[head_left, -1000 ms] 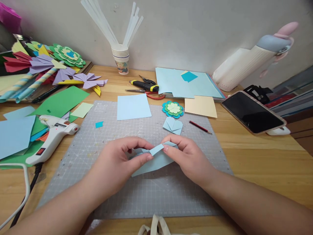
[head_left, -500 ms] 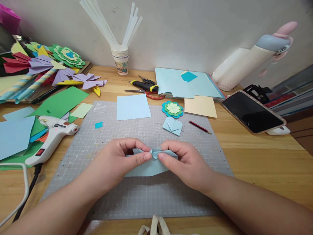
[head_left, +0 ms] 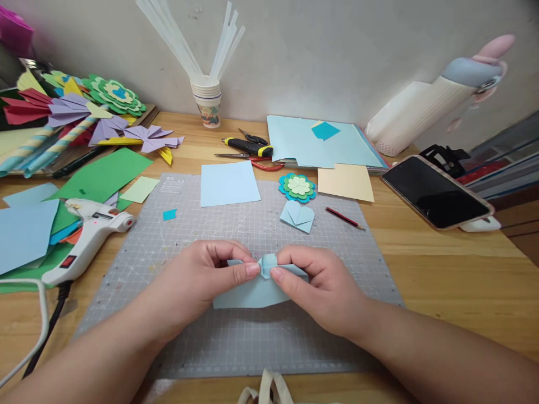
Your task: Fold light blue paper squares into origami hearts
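Note:
A light blue sheet of paper (head_left: 252, 293) is held above the grey cutting mat (head_left: 252, 342), partly folded, with a small raised pocket at its upper middle. My left hand (head_left: 214, 272) pinches it just left of that pocket, thumb in front and index finger behind. On the other side my right hand (head_left: 318, 283) pinches the same sheet between thumb and index finger. Both hands cover parts of the paper's upper edge. Beyond them lies a folded light blue paper heart (head_left: 297, 216), and behind it a layered blue and green paper flower (head_left: 297, 187).
A square blue sheet (head_left: 230, 184), a blue scrap (head_left: 169, 215) and a pencil (head_left: 345, 219) lie around the mat. Left is a glue gun (head_left: 90, 235) with its cable. A cutter (head_left: 247, 147), scissors, a phone (head_left: 438, 191) and a paper cup (head_left: 208, 110) stand or lie farther back.
The pocket between my fingertips has opened wider, and its inner face shows more. The sheet's lower edge has come slightly nearer to me. Both hands keep their pinch.

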Motion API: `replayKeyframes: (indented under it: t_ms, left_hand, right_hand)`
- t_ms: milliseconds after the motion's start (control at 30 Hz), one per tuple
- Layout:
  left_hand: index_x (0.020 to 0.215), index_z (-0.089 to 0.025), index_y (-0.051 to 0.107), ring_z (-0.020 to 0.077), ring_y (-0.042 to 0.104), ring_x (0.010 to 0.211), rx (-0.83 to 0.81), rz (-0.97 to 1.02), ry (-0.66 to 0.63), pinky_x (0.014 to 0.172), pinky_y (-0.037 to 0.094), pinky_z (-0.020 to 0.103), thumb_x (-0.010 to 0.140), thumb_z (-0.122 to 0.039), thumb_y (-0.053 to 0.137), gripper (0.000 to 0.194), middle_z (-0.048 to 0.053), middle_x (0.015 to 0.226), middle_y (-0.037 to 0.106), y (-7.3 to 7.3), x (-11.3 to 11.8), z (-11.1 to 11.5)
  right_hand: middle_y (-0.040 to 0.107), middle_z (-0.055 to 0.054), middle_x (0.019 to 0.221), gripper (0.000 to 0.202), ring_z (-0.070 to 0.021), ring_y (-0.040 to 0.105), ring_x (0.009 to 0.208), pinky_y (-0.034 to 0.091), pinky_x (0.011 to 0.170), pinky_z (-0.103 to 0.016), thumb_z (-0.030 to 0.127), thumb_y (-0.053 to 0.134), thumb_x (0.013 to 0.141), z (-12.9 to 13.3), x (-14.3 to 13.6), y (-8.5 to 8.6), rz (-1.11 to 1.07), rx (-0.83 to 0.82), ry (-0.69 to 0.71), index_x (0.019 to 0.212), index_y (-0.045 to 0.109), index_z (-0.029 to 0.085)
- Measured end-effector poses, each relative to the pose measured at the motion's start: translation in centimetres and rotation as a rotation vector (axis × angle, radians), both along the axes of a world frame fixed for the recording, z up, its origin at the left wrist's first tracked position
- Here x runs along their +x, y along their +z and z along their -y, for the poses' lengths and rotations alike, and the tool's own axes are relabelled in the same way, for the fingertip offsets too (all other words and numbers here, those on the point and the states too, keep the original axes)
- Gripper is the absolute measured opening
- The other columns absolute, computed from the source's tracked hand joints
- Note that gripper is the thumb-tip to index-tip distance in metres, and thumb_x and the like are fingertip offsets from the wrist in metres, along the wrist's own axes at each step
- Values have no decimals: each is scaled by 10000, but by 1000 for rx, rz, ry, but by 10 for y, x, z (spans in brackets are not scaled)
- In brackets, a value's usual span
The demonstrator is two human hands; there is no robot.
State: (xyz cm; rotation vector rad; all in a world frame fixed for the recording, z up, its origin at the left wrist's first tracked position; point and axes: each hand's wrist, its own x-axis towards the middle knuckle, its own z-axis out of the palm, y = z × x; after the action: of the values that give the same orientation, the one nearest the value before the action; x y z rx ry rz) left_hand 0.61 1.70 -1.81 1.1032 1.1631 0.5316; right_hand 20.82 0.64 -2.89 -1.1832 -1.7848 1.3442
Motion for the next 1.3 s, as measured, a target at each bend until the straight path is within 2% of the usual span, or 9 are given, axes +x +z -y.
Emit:
replayKeyframes:
  t_ms: [333,567,867,1067,1300]
  left_hand:
    - [722,-213,672,145,487,680,16,-65,8,578,345,237,738,-498,696,286,-13,717,592,-2,2,1]
    - [721,-209,650,137,508,720,128,-80,-21,650,372,241,795,-450,647,252,-21,781,604,-1,5,2]
    - [686,-202,640,149,555,776,289,-186,-68,713,404,254,733,-342,692,156,-20,779,623,0,9,3]
    - [576,-186,594,112,516,670,283,-126,-76,624,380,234,730,-313,700,226,-34,713,579,-1,6,2]
    - [613,-181,628,116,522,691,322,-108,-75,604,375,226,825,-354,613,274,-16,758,589,0,6,2]
  right_hand:
    - [439,45,595,241,-93,385,549,318,513,-225,289,530,878,1,0,-1,-13,-11,7,658,507,192]
    - [428,51,597,230,-92,378,551,315,518,-224,255,529,873,1,-2,0,-44,-15,26,654,494,195]
    - [456,47,599,218,-91,399,558,324,521,-217,254,530,862,1,-1,0,11,-18,31,654,514,188]
    - [471,50,604,187,-91,413,566,333,529,-211,237,541,857,0,-2,-1,1,-7,22,676,550,187]
    - [461,50,618,204,-97,419,590,336,547,-219,281,553,864,-2,1,-2,-7,-57,-19,682,535,190]
